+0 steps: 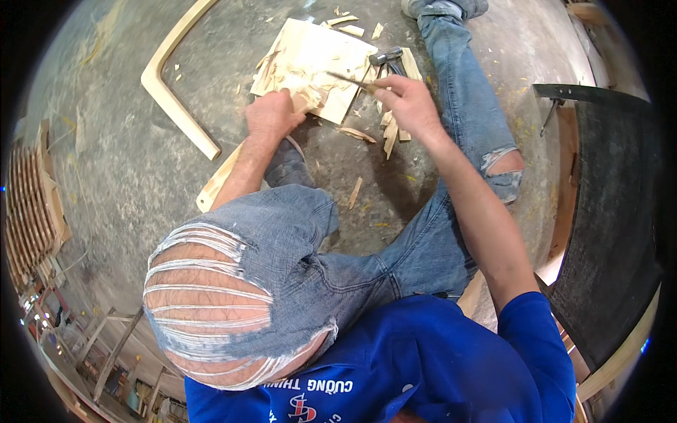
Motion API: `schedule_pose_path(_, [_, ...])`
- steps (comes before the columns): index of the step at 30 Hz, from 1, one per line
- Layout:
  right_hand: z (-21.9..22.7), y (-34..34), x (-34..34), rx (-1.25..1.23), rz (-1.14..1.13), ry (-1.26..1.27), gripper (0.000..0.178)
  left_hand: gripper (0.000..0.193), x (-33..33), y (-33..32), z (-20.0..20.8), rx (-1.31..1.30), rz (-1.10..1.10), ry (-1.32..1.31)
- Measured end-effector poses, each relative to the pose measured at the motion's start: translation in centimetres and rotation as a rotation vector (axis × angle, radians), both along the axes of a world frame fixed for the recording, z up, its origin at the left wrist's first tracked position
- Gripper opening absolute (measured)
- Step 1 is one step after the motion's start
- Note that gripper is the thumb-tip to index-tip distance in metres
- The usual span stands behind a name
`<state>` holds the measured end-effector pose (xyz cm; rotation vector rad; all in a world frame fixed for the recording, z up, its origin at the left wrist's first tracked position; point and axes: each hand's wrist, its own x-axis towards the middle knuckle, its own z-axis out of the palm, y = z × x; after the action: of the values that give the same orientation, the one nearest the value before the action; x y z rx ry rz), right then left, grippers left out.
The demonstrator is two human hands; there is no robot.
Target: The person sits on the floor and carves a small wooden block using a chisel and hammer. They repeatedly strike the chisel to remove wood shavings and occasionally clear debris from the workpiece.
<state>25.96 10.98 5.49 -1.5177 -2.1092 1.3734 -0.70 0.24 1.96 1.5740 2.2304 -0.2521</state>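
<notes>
In the upper middle of the frame, our left hand (271,113) has its fingers wrapped around a pale wooden piece (305,100), which lies at the near edge of a board (340,106). To the right, our right hand (407,102) has its fingers closed around a thin tool (343,77), whose tip is above the board. Many shavings (296,65) lie there, so we judge that much cutting is done. Some seems left; how much, we cannot tell.
</notes>
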Motion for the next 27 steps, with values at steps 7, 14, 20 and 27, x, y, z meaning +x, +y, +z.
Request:
schedule_pose_path(7, [5.0,-2.2,-2.0,0.196,0.167,-0.208,0.032,0.055,2.0,0.7,-1.1,0.003,-0.071,-0.006])
schedule_pose_path(14, [5.8,-3.0,-3.1,0.147,0.26,-0.29,0.031,0.057,2.1,0.5,-0.8,0.018,-0.032,-0.002])
schedule_pose_path(20, [6.6,-2.7,-4.0,0.108,0.312,-0.368,0.034,0.061,2.0,0.1,-1.5,0.049,-0.02,0.009])
schedule_pose_path(27, [6.1,-2.5,-4.3,0.213,0.331,-0.286,0.031,0.058,2.1,0.1,-0.7,0.027,-0.018,-0.014])
